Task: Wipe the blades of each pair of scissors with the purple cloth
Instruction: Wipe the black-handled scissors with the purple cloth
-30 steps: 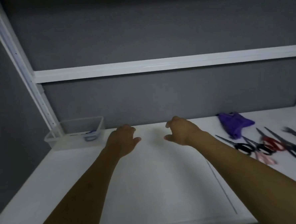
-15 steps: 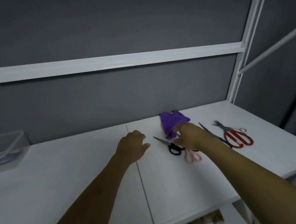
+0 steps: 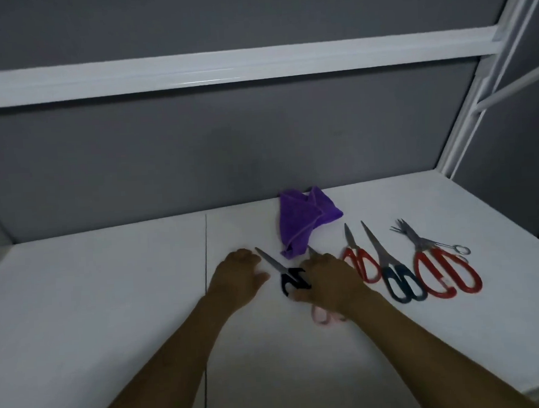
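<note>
Several pairs of scissors lie in a row on the white table (image 3: 110, 308). The black-handled scissors (image 3: 275, 266) are the leftmost, blades pointing away to the left. My right hand (image 3: 326, 282) is over their handle, thumb below it and curled fingers above, pinching it. My right wrist hides most of a pink-handled pair (image 3: 321, 317). My left hand (image 3: 238, 278) rests on the table just left of the black pair's blade, fingers loosely curled, holding nothing. The crumpled purple cloth (image 3: 304, 220) lies just behind both hands, untouched.
Right of my hands lie small red scissors (image 3: 361, 263), dark blue-handled scissors (image 3: 399, 278), large red scissors (image 3: 442, 272) and a small silver pair (image 3: 454, 247). A grey back wall with a white rail (image 3: 222, 71) stands behind. A white frame post (image 3: 465, 128) rises at the right.
My view swung right, away from the clear bin. Both hands moved right to the scissors; my right hand came down on the black pair's handle and my left settled beside its blade.
</note>
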